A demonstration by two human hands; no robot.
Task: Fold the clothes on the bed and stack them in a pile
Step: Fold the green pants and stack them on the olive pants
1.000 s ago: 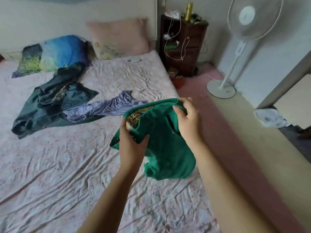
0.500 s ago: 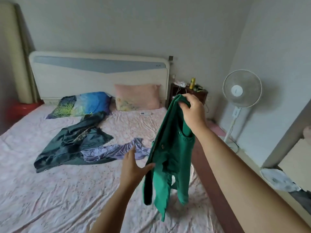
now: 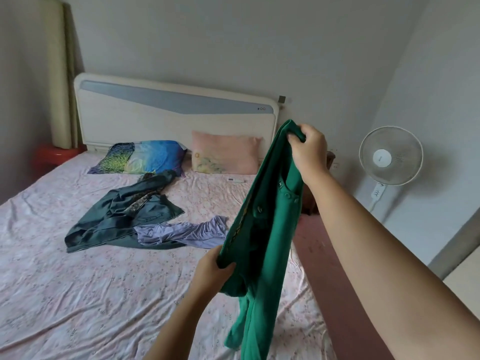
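**Green top in the air, fold not yet begun**

Crumpled at left on the pink sheet [image 3: 78,294]: dark teal garment [image 3: 122,216], with lilac garment [image 3: 181,231] touching its right side, both unfolded. Further right, left hand [image 3: 213,271], curled tight round the lower left edge of the green top [image 3: 267,229]. Hanging free over the right side of the sheet, lower end dangling. At the top, right hand [image 3: 309,149], raised, fingers closed on the collar end. Beyond, standing fan [image 3: 391,155], well apart. Judged: shaking out and straightening one piece, with no pile in sight. Next, probably: find both shoulders, lay flat on bare sheet nearby, smooth before folding.
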